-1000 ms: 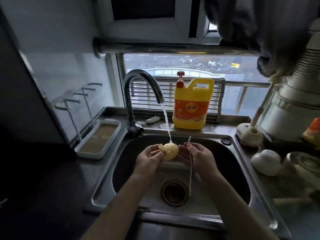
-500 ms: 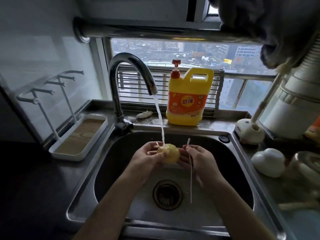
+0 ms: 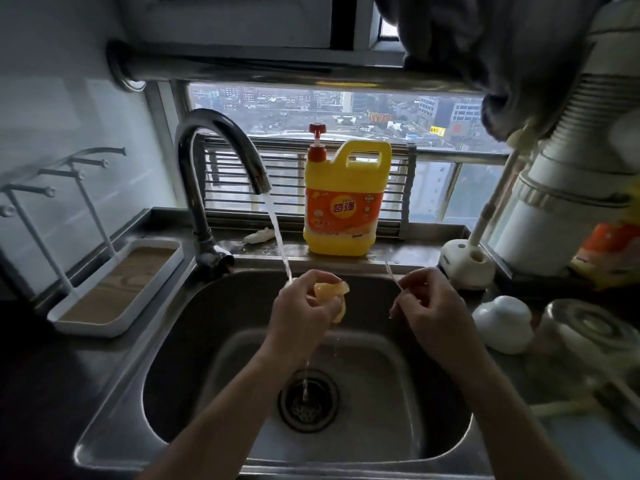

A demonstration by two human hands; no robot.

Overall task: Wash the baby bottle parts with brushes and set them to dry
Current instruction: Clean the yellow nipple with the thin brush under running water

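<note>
1. The left hand point(image 3: 304, 306) has its fingers curled tight round a soft yellowish teat point(image 3: 331, 295), squeezing it; the thumb and fingertips press into its top and part of it bulges out to the right of the fist.
2. The right hand point(image 3: 429, 306) pinches a thin straw brush point(image 3: 393, 277) between thumb and forefinger, the other fingers folded in loosely. The thin stem sticks up and away from the pinch, tilted toward the window.
3. The two hands are apart, with open space between teat and brush, both held over the sink point(image 3: 180, 341).
4. Water point(image 3: 278, 237) runs from the tap point(image 3: 221, 140) and lands on the top of the left hand, just beside the teat; a thin stream falls from under that hand to the drain point(image 3: 308, 403).
5. Behind the sink, on the ledge, stands a yellow soap jug point(image 3: 343, 202).
6. To the left sits a white drying rack point(image 3: 114, 289), its pegs bare.
7. To the right, a white dome-shaped cap point(image 3: 502, 323) rests on the counter, near a brush stand point(image 3: 464, 265).
</note>
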